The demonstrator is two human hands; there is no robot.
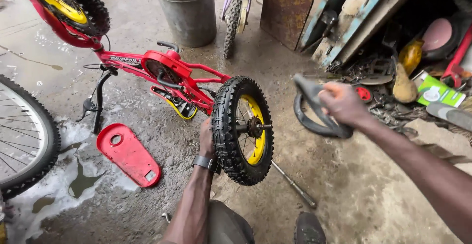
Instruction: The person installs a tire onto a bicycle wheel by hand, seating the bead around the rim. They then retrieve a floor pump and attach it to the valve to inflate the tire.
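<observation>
A small red child's bicycle [167, 69] lies upside down on wet concrete. Its rear wheel [243, 128] has a knobby black tyre and a yellow rim. My left hand [206, 138], with a wristwatch on the wrist, grips the left side of that tyre. My right hand [341, 104] is raised to the right of the wheel and is closed around a limp black inner tube [314, 118] that hangs in a loop below it.
A red chain guard [129, 154] lies in a soapy puddle at left. A larger spoked wheel [24, 136] is at far left. A metal rod [295, 185] lies under the wheel. A grey bucket [184, 10] stands behind; tools and clutter [413, 72] fill the right.
</observation>
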